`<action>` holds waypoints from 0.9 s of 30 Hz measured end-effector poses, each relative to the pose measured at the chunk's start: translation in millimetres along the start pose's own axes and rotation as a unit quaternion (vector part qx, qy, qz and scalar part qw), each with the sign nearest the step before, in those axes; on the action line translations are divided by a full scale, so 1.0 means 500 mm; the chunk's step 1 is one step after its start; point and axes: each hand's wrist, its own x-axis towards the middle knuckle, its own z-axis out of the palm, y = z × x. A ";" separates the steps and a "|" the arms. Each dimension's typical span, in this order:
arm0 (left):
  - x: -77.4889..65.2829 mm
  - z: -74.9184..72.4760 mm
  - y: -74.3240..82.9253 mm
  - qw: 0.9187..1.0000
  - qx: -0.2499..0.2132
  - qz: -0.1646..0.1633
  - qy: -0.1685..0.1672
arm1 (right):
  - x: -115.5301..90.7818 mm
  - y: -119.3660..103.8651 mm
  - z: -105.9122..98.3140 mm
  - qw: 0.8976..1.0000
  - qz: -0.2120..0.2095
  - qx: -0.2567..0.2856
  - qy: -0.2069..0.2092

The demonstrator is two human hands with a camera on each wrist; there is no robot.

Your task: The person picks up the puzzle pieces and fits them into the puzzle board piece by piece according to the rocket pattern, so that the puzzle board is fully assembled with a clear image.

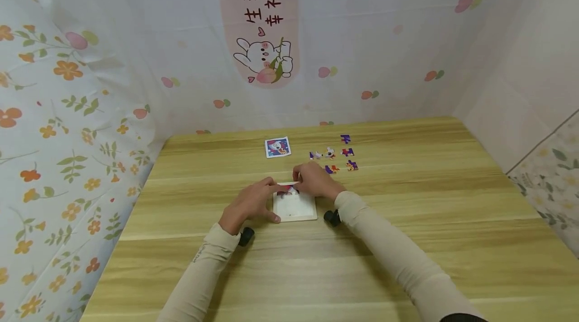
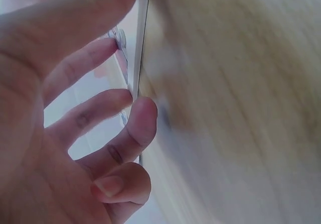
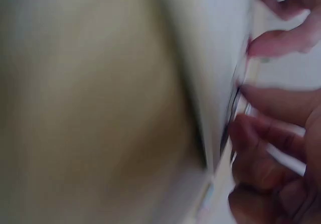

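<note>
A square white puzzle tray [image 1: 296,207] lies on the table in the head view, with red and purple puzzle pieces [image 1: 289,190] along its far side. My left hand [image 1: 253,200] holds the tray's left side, thumb at the near corner and index finger reaching over the pieces. At the far right corner, my right hand [image 1: 315,180] has thumb and bent fingers together on a puzzle piece, mostly hidden by the hand. The right wrist view shows the right fingertips [image 3: 246,91] right at the pieces, close to the left fingers.
Several loose puzzle pieces [image 1: 347,152] lie beyond the right hand on the wooden table [image 1: 289,266]. A small picture card [image 1: 277,147] lies behind the tray. Patterned cloth [image 1: 362,25] hangs behind the table's far edge.
</note>
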 end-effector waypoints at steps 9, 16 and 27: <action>-0.002 0.001 -0.007 1.000 -0.001 0.019 0.005 | 0.017 0.037 -0.060 0.997 -0.057 -0.042 -0.016; 0.000 0.005 -0.014 1.000 -0.002 0.029 0.003 | 0.033 0.100 -0.104 0.998 -0.043 -0.046 0.000; -0.001 0.008 -0.019 0.999 -0.021 0.026 0.009 | 0.054 0.236 -0.169 0.994 0.024 -0.080 0.064</action>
